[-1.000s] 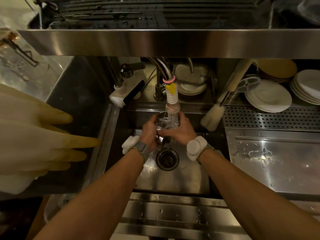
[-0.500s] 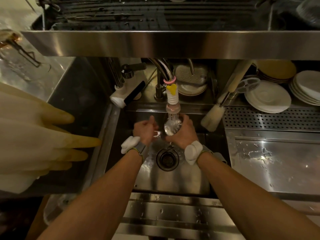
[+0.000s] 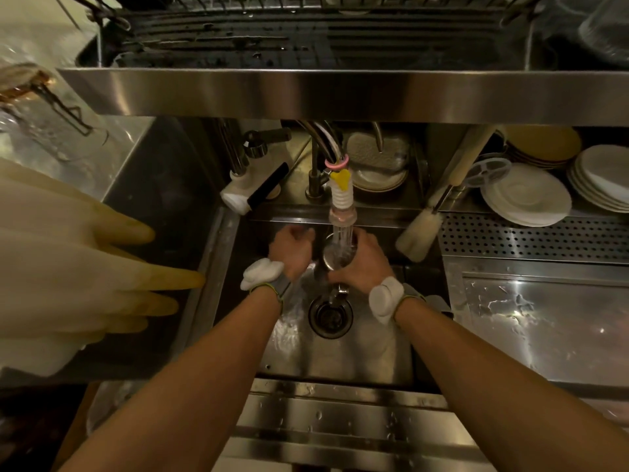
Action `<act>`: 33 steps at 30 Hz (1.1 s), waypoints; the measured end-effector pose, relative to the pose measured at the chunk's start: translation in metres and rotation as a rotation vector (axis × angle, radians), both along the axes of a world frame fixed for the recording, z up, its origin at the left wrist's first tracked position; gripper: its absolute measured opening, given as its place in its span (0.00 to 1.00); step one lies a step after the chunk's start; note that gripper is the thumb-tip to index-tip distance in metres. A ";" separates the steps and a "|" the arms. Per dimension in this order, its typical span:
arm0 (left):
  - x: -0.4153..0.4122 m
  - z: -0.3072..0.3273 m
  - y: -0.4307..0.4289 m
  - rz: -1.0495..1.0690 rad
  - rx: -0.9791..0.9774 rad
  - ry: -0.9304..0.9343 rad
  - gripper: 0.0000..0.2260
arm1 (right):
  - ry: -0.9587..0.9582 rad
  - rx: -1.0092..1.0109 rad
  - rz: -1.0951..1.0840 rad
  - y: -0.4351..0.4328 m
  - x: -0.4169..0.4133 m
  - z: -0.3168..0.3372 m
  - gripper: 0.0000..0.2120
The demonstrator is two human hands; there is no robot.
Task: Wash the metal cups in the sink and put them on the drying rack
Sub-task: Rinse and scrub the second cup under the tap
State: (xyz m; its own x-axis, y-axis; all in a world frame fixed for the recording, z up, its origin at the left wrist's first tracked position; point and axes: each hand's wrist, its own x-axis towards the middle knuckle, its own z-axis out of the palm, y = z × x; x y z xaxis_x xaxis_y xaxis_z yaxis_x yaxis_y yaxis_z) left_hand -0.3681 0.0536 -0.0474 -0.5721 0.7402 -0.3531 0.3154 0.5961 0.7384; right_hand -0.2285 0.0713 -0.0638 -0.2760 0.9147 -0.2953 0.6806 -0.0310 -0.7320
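My right hand [image 3: 362, 264] grips a small metal cup [image 3: 337, 255] over the steel sink [image 3: 340, 356]. The cup sits under the tap nozzle [image 3: 342, 212], and running water pours into its mouth. My left hand [image 3: 292, 252] is curled into a loose fist just left of the cup, apart from it, with nothing visible in it. Water splashes down toward the drain [image 3: 329, 316]. The drying rack [image 3: 306, 35] spans the top of the view, above a steel shelf edge.
Pale rubber gloves [image 3: 78, 274] hang at the left. A bottle brush [image 3: 418, 233] leans at the sink's back right corner. Stacked plates [image 3: 526, 195] stand at the right behind a perforated steel tray [image 3: 534, 236]. A wet steel counter [image 3: 544, 321] lies right of the sink.
My left hand has let go of the cup and drawn back to the left. The right hand now holds the cup alone, turned with its mouth up under the water.
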 end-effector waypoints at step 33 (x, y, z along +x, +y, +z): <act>-0.060 0.077 0.090 -0.383 0.019 0.678 0.23 | -0.104 0.023 0.151 0.003 0.001 0.012 0.46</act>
State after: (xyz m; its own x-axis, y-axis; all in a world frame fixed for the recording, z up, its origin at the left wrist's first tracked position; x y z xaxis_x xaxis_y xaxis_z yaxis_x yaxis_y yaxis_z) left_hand -0.4281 0.1438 0.0299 -0.3623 0.9321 -0.0031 0.8827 0.3442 0.3199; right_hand -0.2272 0.0746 -0.0521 -0.3800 0.8717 -0.3094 0.7484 0.0932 -0.6566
